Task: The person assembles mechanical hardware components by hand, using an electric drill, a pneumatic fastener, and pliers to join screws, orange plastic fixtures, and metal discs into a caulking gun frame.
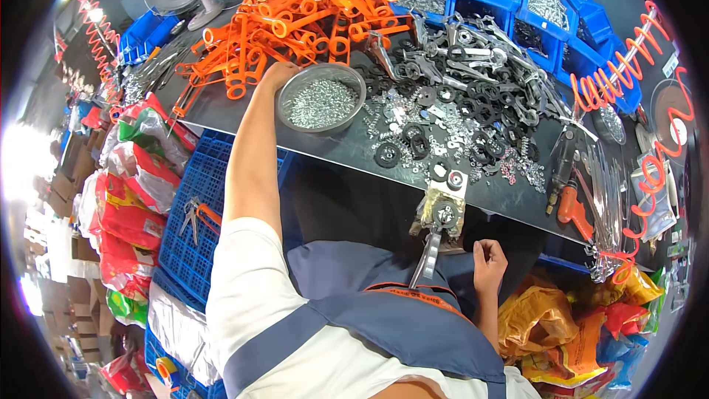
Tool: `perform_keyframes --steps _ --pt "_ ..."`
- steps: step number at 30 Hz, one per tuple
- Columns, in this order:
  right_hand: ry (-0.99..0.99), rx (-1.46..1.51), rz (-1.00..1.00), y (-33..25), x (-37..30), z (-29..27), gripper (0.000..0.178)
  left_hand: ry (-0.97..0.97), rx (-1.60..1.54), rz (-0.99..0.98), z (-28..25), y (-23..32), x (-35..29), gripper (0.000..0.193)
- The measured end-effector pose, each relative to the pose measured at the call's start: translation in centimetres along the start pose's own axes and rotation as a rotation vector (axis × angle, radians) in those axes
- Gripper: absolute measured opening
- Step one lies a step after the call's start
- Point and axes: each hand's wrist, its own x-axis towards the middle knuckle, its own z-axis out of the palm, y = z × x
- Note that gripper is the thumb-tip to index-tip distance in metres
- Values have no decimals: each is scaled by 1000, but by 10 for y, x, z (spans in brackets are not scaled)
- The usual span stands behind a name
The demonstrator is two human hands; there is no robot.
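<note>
Orange handles (304, 21) lie in a tangled heap at the back left of the worktop (343, 146), overlapping at many angles. The left hand (279, 75) is at the heap's near side, just beside the rim of a metal bowl (314, 129) of small silver fasteners (320, 102). Its fingers look bent, but I cannot tell whether they grip a handle. The right hand (489, 262) is low, by the person's lap, fingers curled in loosely; nothing shows in it, though something small could be hidden.

Several things could go wrong from here. Because the handles interlock, pulling one out sharply could drag others along and tip them into the bowl. The left forearm runs close past the bowl, so a sideways swing of the elbow could bump it and spill fasteners toward the front edge, which is near. Loose black rings (387, 154) and small metal bits lie scattered close to that same edge, and a brushing sleeve could push some off. At the edge, a metal block (426, 213) carries a black round part (444, 213) with a metal lever (427, 257) jutting toward the person; leaning forward might knock it out of line.
</note>
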Motion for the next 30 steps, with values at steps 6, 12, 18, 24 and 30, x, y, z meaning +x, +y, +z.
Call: perform_keyframes --steps 6,12,18,24,30 --pt "-50 -49 -10 1 6 3 11 67 -211 -305 5 57 -56 47" --pt "-149 -52 -65 -11 7 13 10 3 -532 -292 9 65 -33 32" --pt "-141 1 -13 -8 4 17 9 44 -730 -365 13 11 3 17" --pt "-126 -36 -84 -16 4 16 9 630 13 -382 -47 63 -28 44" --pt "-57 139 -136 -48 20 11 9 648 -79 63 -96 104 -125 29"
